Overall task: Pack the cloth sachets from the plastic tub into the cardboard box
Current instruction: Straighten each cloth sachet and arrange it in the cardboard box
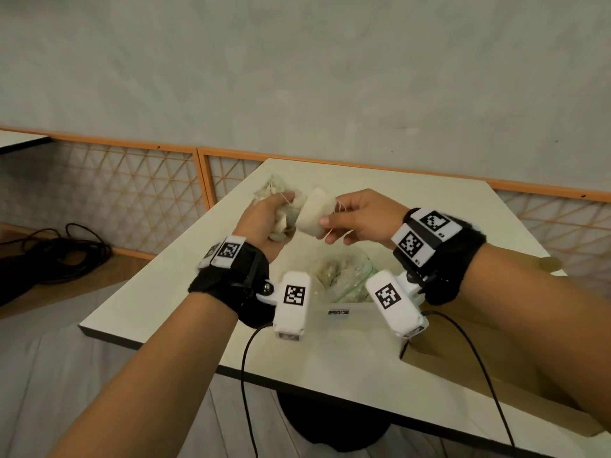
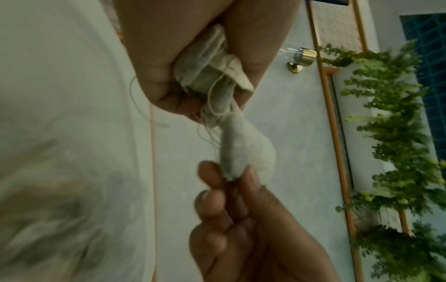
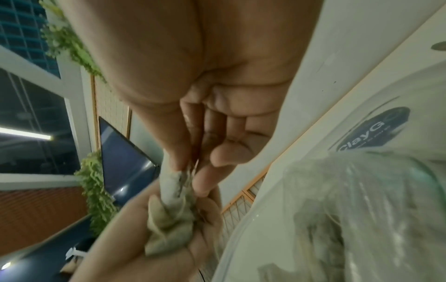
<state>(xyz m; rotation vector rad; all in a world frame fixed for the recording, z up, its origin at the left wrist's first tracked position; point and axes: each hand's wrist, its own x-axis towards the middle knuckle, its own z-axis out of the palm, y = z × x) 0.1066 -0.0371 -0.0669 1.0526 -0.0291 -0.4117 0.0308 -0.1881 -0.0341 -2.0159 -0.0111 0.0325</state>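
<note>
Both hands are raised above the white table point(image 1: 185, 276). My left hand point(image 1: 264, 223) grips a crumpled bunch of cloth sachets point(image 1: 281, 216) with loose strings; the bunch point(image 2: 207, 70) shows in its fist. My right hand point(image 1: 350, 219) pinches one plump cream sachet point(image 1: 315, 211) by its end, right against the bunch. That sachet point(image 2: 243, 150) hangs between the two hands, joined to the bunch by tangled threads. The clear plastic tub point(image 1: 344, 276) with more sachets sits below the hands. The cardboard box point(image 1: 463, 352) lies under my right forearm, mostly hidden.
The table's near edge point(image 1: 231, 371) runs below my wrists, with a black pedestal beneath. An orange lattice partition point(image 1: 132, 193) stands behind the table. Black cables point(image 1: 66, 252) are coiled on the floor at left. A wrist cable point(image 1: 248, 375) dangles over the table edge.
</note>
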